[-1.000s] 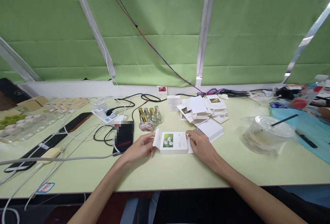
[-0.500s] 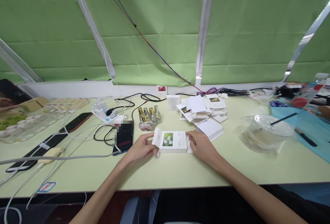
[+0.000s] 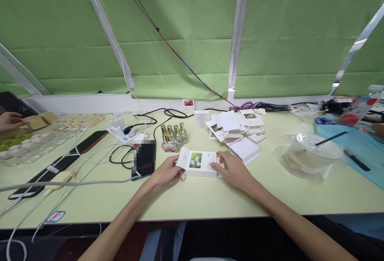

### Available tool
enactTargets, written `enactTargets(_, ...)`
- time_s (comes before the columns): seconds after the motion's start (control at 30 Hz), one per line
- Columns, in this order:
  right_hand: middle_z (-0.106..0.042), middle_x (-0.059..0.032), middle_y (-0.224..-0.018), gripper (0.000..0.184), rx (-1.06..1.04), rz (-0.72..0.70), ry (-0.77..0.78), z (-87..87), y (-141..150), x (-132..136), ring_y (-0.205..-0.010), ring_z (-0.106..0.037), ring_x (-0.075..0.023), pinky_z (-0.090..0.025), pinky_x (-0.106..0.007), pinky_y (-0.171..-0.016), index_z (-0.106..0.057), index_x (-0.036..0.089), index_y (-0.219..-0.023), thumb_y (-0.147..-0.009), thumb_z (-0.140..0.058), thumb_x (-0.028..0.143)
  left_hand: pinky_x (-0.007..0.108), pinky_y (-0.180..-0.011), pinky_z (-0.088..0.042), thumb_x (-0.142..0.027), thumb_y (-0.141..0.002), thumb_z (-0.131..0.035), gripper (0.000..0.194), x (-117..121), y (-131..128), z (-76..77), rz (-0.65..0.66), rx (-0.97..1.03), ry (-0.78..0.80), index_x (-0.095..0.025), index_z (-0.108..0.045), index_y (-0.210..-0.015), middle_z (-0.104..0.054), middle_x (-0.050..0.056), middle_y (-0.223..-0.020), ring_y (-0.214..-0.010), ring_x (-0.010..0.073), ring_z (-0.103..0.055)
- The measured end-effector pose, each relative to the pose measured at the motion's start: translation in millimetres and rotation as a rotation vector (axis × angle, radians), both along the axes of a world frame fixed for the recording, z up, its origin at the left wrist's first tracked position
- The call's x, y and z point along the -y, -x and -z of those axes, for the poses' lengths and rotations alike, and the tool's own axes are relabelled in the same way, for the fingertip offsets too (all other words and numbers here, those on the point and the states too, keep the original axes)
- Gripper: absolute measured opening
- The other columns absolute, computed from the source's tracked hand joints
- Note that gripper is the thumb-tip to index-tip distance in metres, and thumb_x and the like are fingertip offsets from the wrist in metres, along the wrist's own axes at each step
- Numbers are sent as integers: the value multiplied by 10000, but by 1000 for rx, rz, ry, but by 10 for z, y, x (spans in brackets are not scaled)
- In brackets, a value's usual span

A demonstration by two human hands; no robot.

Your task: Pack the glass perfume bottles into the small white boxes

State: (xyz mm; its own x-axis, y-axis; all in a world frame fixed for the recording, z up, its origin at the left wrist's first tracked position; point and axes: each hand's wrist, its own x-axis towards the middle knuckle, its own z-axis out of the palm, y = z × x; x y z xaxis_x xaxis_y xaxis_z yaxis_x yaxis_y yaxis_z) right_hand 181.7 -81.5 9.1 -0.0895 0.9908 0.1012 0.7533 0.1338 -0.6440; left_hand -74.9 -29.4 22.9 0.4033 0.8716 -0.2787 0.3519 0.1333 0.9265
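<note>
A white paper box [image 3: 204,165] with a white-flower picture lies flat near the table's front, its end flaps folded out. Fingers of my left hand [image 3: 166,169] pinch the flap at its left end. At the right end, my right hand [image 3: 235,169] grips the box, thumb on the top face and fingers around the far corner. Several small glass bottles with gold caps [image 3: 175,133] stand behind the box to the left. Behind my right hand lies another white box [image 3: 245,150], beside a pile of white cartons [image 3: 229,124].
A phone [image 3: 144,159], a power strip [image 3: 124,133] and tangled cables occupy the left. Another person's hand [image 3: 10,121] is at the far left near tan boxes [image 3: 39,121]. To the right are a lidded plastic bowl [image 3: 315,155] and a blue sheet [image 3: 360,149].
My right thumb has moved left onto the box's top face. The left flap tilts differently, and a small side flap now shows by my left hand. Another person's hand has appeared at far left.
</note>
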Motion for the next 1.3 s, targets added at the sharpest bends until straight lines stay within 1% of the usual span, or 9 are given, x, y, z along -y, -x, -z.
enactTargets(0.17,-642,-110,-1201,627,40,-8,15,3,13,15,-1085,-626,-289,-473,-381,-884,-513,169,-1338,-867,-656,557,175,-341,-175,-143,-633,-526,386,19,-51,-71,-33,-22,18,-142,-608,-1010,-607,-37,-537,-307,44,-337)
enactTargets(0.3,-645,-106,-1193,556,43,-13,16,-11,16,21,-1071,-631,-284,-470,-373,-857,-521,188,-1306,-890,-636,539,167,-367,-210,-114,-619,-535,514,8,-72,-94,-91,-16,-15,-143,-593,-1129,-630,-36,-619,-349,33,-346)
enactTargets(0.43,-644,-104,-1186,568,9,-13,24,-5,14,19,-1033,-638,-272,-475,-366,-832,-510,188,-1301,-878,-645,543,159,-387,-265,-133,-614,-579,456,-33,-34,-35,-117,-38,-94,-164,-595,-1069,-642,-17,-737,-415,38,-405)
enactTargets(0.57,-645,-96,-1169,786,-42,-14,55,-3,11,19,-1011,-643,-261,-489,-361,-835,-360,188,-1467,-851,-658,574,163,-395,-301,-180,-621,-638,441,-72,27,38,-120,-85,-191,-198,-591,-1060,-612,-27,-785,-474,71,-478)
enactTargets(0.77,-612,-119,-1229,824,49,-87,64,-45,-5,30,-1105,-612,-287,-476,-376,-897,-272,199,-1575,-908,-565,585,210,-553,-433,-190,-678,-606,261,-129,57,25,78,-95,-225,-145,-715,-911,-656,14,-715,-669,162,-595)
enactTargets(0.87,-591,-140,-1291,904,90,-122,82,-38,-5,16,-1156,-594,-308,-461,-378,-913,-234,197,-1593,-880,-591,620,264,-720,-492,-197,-664,-644,220,-172,62,12,178,-75,-230,-140,-743,-852,-721,38,-814,-821,216,-642)
enactTargets(0.97,-550,-170,-1374,976,132,-152,92,-40,13,-4,-1217,-566,-339,-439,-391,-940,-219,181,-1599,-841,-633,638,297,-750,-503,-213,-627,-695,223,-207,45,40,213,-85,-246,-126,-751,-824,-744,57,-845,-840,247,-651)
enactTargets(1.1,-551,-188,-1401,875,171,-169,109,-126,48,-10,-1204,-576,-347,-433,-382,-895,-276,174,-1565,-865,-630,561,280,-684,-484,-197,-601,-679,143,-229,-25,118,126,-82,-324,-117,-729,-709,-708,43,-719,-758,231,-634)
enactTargets(1.3,-690,-140,-1048,667,313,-119,150,-299,41,40,-913,-654,-318,-378,-310,-653,-485,176,-1338,-794,-701,495,252,-651,-463,-240,-631,-727,158,-204,21,115,105,-86,-363,-122,-720,-736,-683,44,-781,-708,177,-588)
